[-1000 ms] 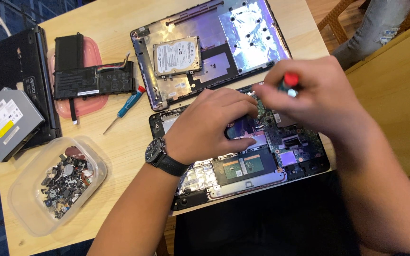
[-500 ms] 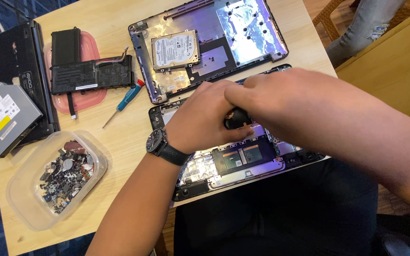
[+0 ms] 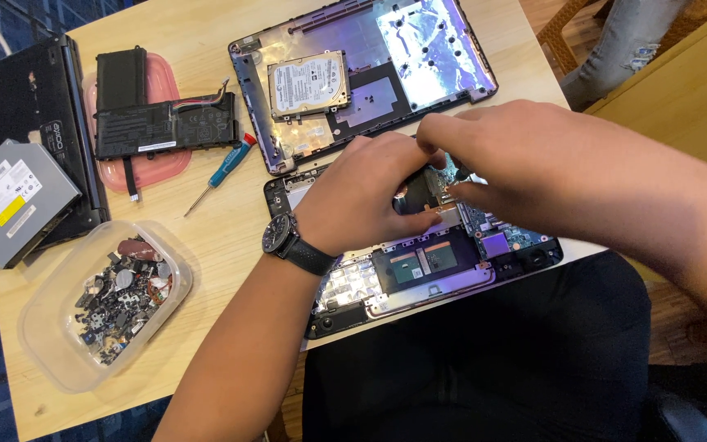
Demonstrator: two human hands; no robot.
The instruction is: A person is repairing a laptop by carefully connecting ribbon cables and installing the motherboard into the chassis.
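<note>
An opened laptop base (image 3: 419, 270) lies at the table's near edge, its circuit board and touchpad underside exposed. My left hand (image 3: 362, 196), with a black wristwatch, curls its fingers on a dark part with a copper edge (image 3: 417, 195) in the middle of the base. My right hand (image 3: 493, 151) reaches in from the right, directly over the board. Its fingertips pinch a thin dark tool (image 3: 458, 173), which the hand mostly hides. The two hands touch above the part.
The removed bottom cover (image 3: 435, 49) lies behind, with a hard drive (image 3: 308, 82) on it. A blue screwdriver (image 3: 227, 168), a black battery (image 3: 165, 127) on a pink lid, an optical drive (image 3: 14, 196) and a plastic tub (image 3: 59, 352) of small parts sit left. Another person's leg (image 3: 623, 41) is top right.
My right hand dropped from upright, red screwdriver cap showing, to low over the board with the cap hidden. My left hand stayed on the base. The camera view shifted slightly.
</note>
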